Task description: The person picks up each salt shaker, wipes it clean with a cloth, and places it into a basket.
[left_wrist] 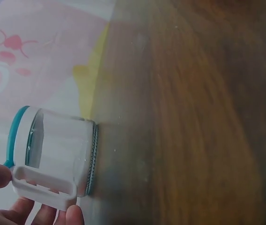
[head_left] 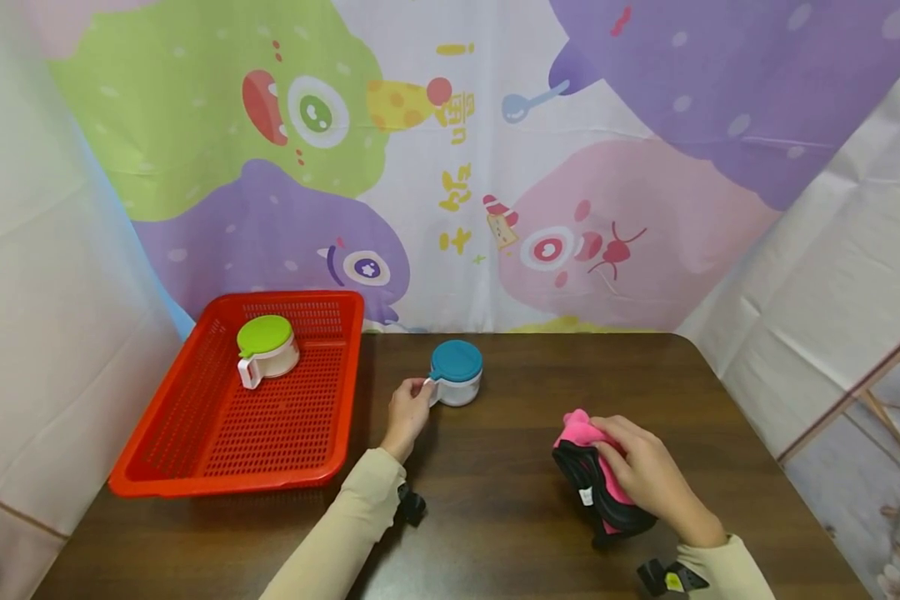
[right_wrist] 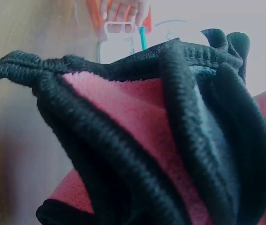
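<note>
My left hand (head_left: 407, 417) holds the white handle of a clear seasoning jar (head_left: 461, 392) with a blue lid (head_left: 457, 359). In the left wrist view the thumb lies by the lid's tab, and the fingers reach around the handle of the jar (left_wrist: 60, 140). The jar stands upright on the brown table. My right hand (head_left: 651, 471) grips a bunched pink cloth (head_left: 579, 431) with black edging and a small white label. Folds of this cloth (right_wrist: 137, 101) fill much of the right wrist view and hide most of the hand.
On the left stands a red plastic basket (head_left: 321, 433) with slotted walls. Inside it, towards the back, sits a similar jar (head_left: 273, 360) with a green lid. A cartoon-printed curtain (head_left: 450, 292) hangs behind the wooden table (head_left: 495, 517).
</note>
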{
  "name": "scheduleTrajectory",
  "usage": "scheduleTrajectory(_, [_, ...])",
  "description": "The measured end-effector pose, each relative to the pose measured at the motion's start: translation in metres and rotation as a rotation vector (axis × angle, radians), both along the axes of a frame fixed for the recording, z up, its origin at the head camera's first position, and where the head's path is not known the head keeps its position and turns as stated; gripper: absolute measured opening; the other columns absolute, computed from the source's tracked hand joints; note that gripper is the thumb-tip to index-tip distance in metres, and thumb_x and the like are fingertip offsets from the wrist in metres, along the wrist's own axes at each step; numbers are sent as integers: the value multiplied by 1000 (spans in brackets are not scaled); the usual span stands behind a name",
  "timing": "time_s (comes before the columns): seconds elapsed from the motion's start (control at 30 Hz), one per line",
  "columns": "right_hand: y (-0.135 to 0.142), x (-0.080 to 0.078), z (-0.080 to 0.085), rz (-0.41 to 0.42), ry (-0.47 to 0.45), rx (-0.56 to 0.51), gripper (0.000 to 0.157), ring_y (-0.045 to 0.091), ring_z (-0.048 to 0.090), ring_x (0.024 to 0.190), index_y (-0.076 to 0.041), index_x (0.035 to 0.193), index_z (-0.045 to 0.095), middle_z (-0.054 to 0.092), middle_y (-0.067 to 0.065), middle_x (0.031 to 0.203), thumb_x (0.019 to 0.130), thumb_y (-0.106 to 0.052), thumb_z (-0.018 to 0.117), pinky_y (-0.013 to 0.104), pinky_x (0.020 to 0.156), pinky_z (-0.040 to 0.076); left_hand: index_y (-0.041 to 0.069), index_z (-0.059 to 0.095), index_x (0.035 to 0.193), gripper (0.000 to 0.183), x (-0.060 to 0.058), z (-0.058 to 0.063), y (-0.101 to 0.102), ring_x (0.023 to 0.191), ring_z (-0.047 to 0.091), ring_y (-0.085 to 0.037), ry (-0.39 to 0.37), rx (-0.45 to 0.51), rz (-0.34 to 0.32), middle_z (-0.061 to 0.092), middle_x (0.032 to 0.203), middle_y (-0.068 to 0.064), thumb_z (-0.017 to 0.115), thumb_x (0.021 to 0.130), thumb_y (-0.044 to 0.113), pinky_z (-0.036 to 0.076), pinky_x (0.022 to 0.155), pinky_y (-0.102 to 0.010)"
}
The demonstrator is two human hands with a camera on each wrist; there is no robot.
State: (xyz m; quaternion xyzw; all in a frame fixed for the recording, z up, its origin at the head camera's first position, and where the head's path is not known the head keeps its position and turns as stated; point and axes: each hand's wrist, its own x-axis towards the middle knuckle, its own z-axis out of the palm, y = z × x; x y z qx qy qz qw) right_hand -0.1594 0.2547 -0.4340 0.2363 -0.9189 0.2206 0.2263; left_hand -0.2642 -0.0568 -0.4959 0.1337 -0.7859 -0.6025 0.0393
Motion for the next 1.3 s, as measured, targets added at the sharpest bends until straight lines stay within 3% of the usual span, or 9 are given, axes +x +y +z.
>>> scheduleTrajectory(0.37, [-1,0,0,7,-14,-11,32,19,68,87,-3,108,68,70,3,97,77,3,73,44,76,56,-2,65,108,32,-6,-3,-3,95,58,-27,13,-3,-16,66,106,-18,56,93,26,45,76,-31])
scheduleTrajectory(0.53, [-2,1,0,-3,-31,-14,31,19,68,87,-3,108,69,70,4,97,78,1,73,44,77,56,-2,64,103,30,-9,-3,-3,90,57,-25,0,80,-47,65,105,-19,53,94,24,44,66,-24])
scheduleTrajectory(0.73, [-3,2,-1,-7,-24,-20,31,19,68,85,-3,107,69,70,3,95,77,1,75,44,77,57,-2,66,100,30,-12,-6,-4,92,61,-25,-8,144,-69,67,103,-18,49,92,22,53,65,-27])
scheduleTrajectory(1.07, [-4,1,-2,-8,-33,-22,31,18,68,86,-4,108,69,70,2,97,78,0,74,43,77,57,1,64,84,26,-18,-7,-5,74,57,-16,-42,206,-152,62,78,-3,47,89,19,52,61,-25])
scheduleTrajectory(1.3, [-4,0,-5,0,-14,-18,32,16,67,84,-2,107,69,70,2,95,76,2,75,41,75,57,-5,65,92,30,-18,-7,-4,65,56,-10,-74,297,-211,59,72,0,45,92,17,53,57,-22])
